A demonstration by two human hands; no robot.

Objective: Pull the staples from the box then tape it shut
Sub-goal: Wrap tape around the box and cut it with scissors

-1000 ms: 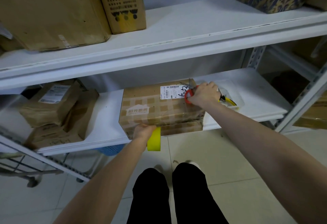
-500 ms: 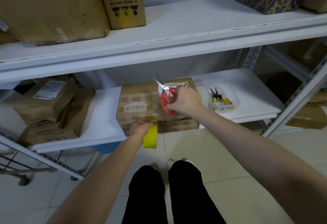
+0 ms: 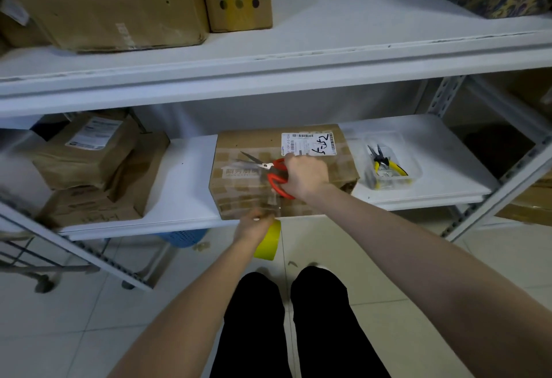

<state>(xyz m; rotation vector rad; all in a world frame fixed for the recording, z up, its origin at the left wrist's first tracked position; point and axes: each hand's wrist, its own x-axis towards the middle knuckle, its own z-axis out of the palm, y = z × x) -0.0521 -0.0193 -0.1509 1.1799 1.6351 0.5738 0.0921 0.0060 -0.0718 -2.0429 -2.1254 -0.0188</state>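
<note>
A brown cardboard box with a white label lies on the lower white shelf. Over its top, my right hand grips red-handled scissors whose blades are parted and point left. At the box's front edge my left hand holds a yellow roll of tape. A strip of clear tape stretches from the roll up the box's front face.
A clear tray with yellow-handled pliers sits right of the box. Brown parcels are stacked at the shelf's left. Large boxes stand on the upper shelf. Metal uprights flank the right; a blue basket sits below.
My right hand picked the scissors up from beside the tray and carried them left over the box, opening the blades. My left hand has drawn the tape roll slightly down.
</note>
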